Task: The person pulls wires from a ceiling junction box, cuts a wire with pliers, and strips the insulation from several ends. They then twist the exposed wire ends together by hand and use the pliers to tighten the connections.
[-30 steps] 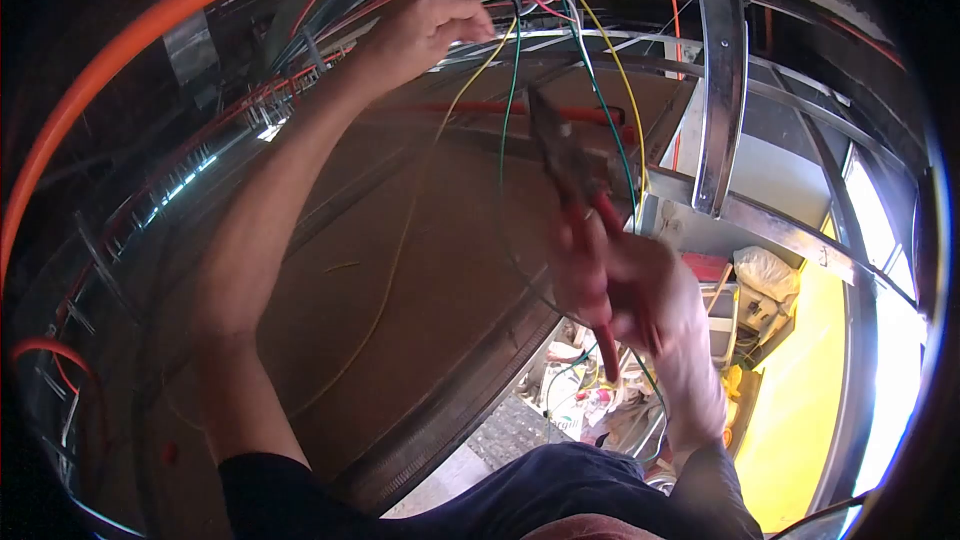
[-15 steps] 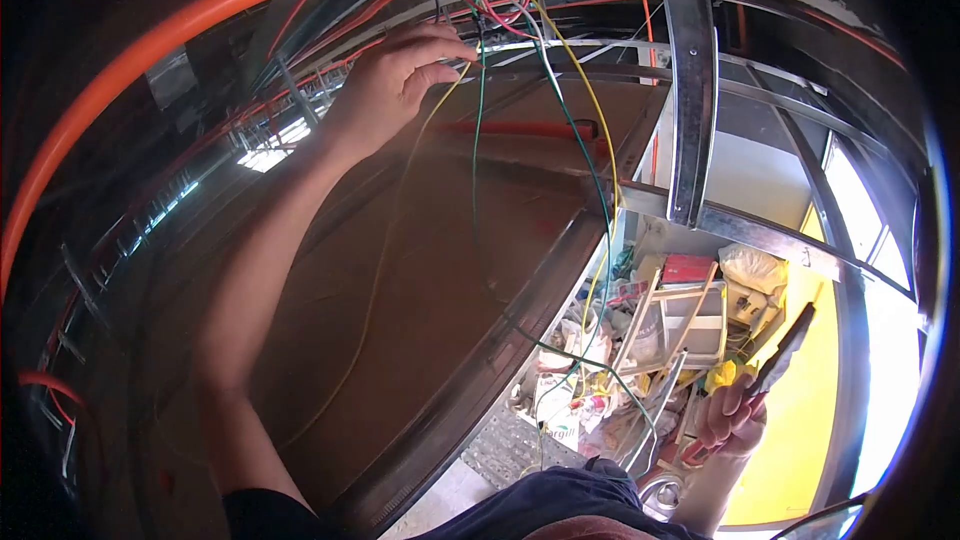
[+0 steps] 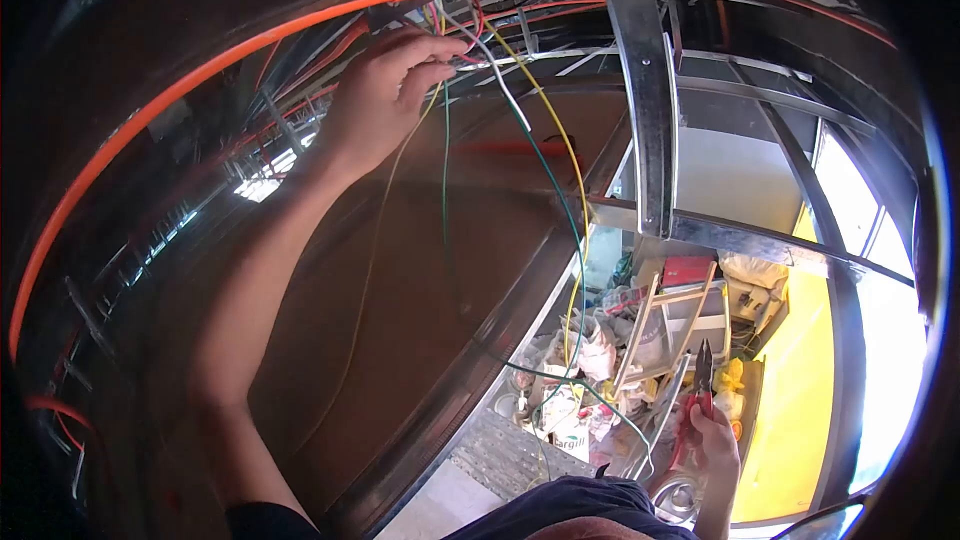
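My left hand (image 3: pixel 385 95) is raised to the wire bundle overhead, thumb and forefinger closed around a thin pinkish-red wire (image 3: pixel 472 59); the exact grip is partly hidden. Beside it hang a white wire (image 3: pixel 508 92), a green wire (image 3: pixel 446 160) and a long yellow wire (image 3: pixel 550 110). Another pale yellow wire (image 3: pixel 372 270) drops below the hand. Low on the right, my right hand (image 3: pixel 714 437) is wrapped around the red handles of a pair of pliers (image 3: pixel 704 380), whose dark jaws point up.
An orange conduit (image 3: pixel 190 95) curves along the upper left. A metal stud (image 3: pixel 645 110) comes down right of the wires and meets a metal rail (image 3: pixel 750 240). A broad brown panel (image 3: pixel 480 280) spans the middle. Below lie bags, a wooden frame (image 3: pixel 640 330) and clutter.
The view has shifted slightly. My right hand has turned the pliers more upright and moved them left. My left hand stays up at the wires, its fingers now by the pinkish-red one.
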`<state>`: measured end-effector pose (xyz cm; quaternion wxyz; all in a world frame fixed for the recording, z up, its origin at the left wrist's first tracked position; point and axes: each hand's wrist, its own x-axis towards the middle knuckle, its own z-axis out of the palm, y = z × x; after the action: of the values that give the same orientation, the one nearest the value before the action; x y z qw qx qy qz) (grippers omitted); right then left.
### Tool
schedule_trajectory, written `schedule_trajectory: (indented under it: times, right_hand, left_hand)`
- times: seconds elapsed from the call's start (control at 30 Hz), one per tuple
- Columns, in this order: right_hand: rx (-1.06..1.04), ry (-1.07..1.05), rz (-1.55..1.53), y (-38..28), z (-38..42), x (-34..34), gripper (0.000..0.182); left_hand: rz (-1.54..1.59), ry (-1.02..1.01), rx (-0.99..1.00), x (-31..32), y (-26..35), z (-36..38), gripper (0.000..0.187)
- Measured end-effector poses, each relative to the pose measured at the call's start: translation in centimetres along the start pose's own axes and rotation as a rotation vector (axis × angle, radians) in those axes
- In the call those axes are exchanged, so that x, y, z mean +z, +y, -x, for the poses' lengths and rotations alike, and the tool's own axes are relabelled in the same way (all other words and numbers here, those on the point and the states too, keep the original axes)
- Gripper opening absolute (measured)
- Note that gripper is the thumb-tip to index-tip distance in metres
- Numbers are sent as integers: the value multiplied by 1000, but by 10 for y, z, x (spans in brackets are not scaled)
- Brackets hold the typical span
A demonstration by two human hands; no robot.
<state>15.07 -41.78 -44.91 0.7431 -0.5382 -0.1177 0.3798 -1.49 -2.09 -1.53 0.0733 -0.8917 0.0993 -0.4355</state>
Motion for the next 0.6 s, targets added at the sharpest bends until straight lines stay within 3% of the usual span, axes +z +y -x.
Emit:
schedule_trajectory:
  times: [0.1, 0.23, 0.27, 0.33, 0.4, 0.43, 0.6]
  right_hand:
    - [-48, -181, -56, -13, -7, -4, 28]
    - [-51, -329, 139, -52, 2, 6, 40]
    - [-48, -334, 139, -62, 3, 7, 40]
    - [-37, -591, 213, -78, 1, 9, 46]
    - [-22, -690, 242, -84, -3, 11, 48]
    - [-14, -786, 271, -87, -6, 11, 49]
    - [-44, -1027, 353, -92, -23, 25, 35]
  left_hand:
    - [-135, 54, 84, 15, 11, -16, 26]
    - [-267, 169, 198, 36, 20, -32, 36]
    - [-264, 147, 169, 38, 20, -34, 37]
    - [-310, 143, 173, 39, 21, -38, 36]
    - [-349, 137, 169, 40, 22, -37, 34]
    - [-235, 117, 140, 37, 21, -35, 30]
    - [-147, 180, -80, 15, 9, -17, 19]
